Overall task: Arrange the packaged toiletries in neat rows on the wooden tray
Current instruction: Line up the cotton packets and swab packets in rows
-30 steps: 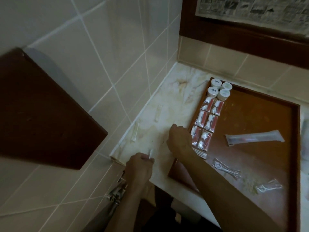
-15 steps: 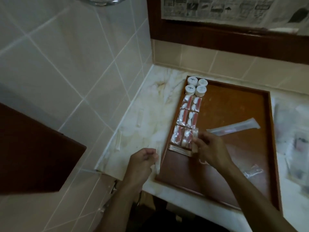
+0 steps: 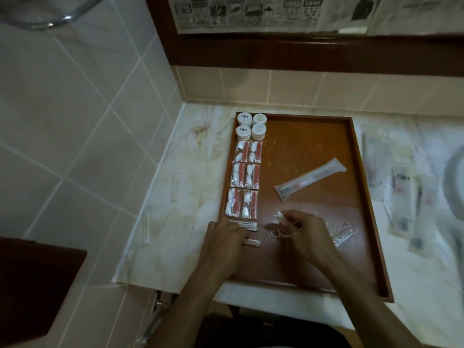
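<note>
Clear plastic is what both hands are working with, so the step calls for light, flat handling rather than squeezing. The left hand point(image 3: 224, 238) sits at the near left corner of the wooden tray point(image 3: 308, 136), its curled fingers on a slim cotton-swab packet point(image 3: 251, 242), which lies just nearer than another swab packet point(image 3: 244, 226). How firmly that hand pinches the packet I cannot tell, since the knuckles hide the fingertips. Just right of it, the right hand point(image 3: 305, 233) pinches a small clear packet of floss picks point(image 3: 277, 231) between curled fingers, lifted or dragged low over the tray floor.

Directly beyond the left hand runs the finished column: six red-and-white sachets point(image 3: 244, 180) in pairs, then four round white-capped pots point(image 3: 251, 125) at the far end. To do this step well, I judge the swab packet should be slid until its long edge lies parallel with its neighbour and flush with the sachets' outer edges. The floss packet should then go beside it, not overlapping. Beyond the right hand a long toothbrush sleeve point(image 3: 310, 179) lies askew, and just right of that hand another clear packet point(image 3: 342, 232) waits, so much remains.
</note>
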